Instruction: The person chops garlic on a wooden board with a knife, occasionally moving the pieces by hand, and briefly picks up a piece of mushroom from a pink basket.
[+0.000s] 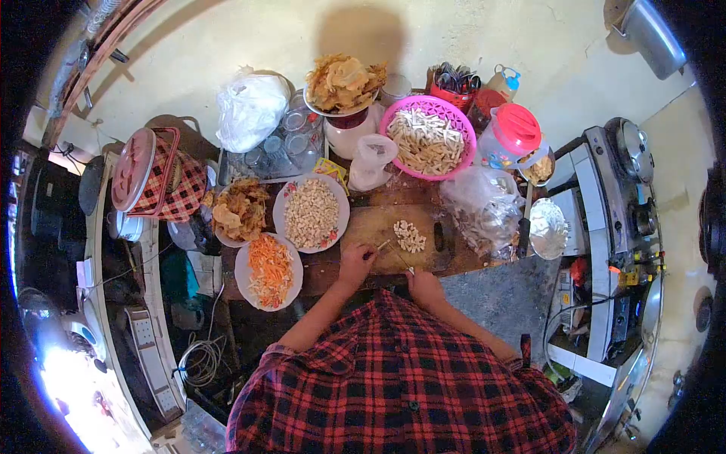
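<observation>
My right hand (426, 289) is closed around the handle of a knife (399, 258), its thin blade angled up and left over the wooden cutting board (370, 221). My left hand (355, 263) pinches a small pale strip of food (383, 244) close to the blade. Just beyond the knife lies a small heap of chopped pale pieces (409, 236). Left of the board, a white plate (342, 227) holds many similar diced bits. Nearer to me, another plate (243, 281) carries shredded orange and pale vegetables. Uncut pale strips fill a pink basket (470, 151) behind the board.
Fried crackers (345, 76) are heaped at the back, with more crackers (240, 210) at left. A clear plastic bag (484, 208) and a red-lidded jug (514, 129) stand right. A tray (234, 168) holds glasses and a white bag (253, 110). A stove (605, 189) is far right.
</observation>
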Demonstrator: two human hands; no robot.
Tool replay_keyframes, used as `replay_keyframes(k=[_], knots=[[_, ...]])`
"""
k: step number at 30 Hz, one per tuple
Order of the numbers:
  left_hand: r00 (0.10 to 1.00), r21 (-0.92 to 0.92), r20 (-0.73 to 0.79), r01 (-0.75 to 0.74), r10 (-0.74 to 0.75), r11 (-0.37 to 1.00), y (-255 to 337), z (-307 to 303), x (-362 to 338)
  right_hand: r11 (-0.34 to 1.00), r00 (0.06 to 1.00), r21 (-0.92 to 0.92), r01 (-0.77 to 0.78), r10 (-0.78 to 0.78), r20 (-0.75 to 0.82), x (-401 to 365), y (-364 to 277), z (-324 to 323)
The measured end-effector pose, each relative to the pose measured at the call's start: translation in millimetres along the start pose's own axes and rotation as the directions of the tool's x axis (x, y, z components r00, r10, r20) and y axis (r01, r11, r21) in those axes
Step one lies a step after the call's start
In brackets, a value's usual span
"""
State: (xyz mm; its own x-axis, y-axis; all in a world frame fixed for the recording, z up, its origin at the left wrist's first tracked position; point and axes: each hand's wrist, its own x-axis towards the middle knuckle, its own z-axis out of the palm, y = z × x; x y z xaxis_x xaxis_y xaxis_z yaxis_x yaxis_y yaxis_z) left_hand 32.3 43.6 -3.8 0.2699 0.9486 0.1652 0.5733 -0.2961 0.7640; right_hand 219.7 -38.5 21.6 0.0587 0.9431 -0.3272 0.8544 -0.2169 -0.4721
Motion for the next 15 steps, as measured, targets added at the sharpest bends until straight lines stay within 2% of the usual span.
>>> replay_keyframes(k=[5, 10, 15], knots=[[0.998, 0.038, -0.002, 0.067, -0.067, 0.997, 10, -6, 2, 0.999, 0.999, -0.01, -0.034, 0.034, -0.011, -3, -6, 2], [1.0, -0.057, 0.003, -0.007, 0.007, 0.998, -4, -1, 2, 0.996, 0.996, -0.048, -0.078, 0.08, 0.031, -2, -10, 0], [0.999, 0.043, -0.026, -0.042, 0.043, 0.998, -8, 4, 3, 0.994, 0.993, -0.045, -0.1, 0.102, 0.059, 1, -15, -3]])
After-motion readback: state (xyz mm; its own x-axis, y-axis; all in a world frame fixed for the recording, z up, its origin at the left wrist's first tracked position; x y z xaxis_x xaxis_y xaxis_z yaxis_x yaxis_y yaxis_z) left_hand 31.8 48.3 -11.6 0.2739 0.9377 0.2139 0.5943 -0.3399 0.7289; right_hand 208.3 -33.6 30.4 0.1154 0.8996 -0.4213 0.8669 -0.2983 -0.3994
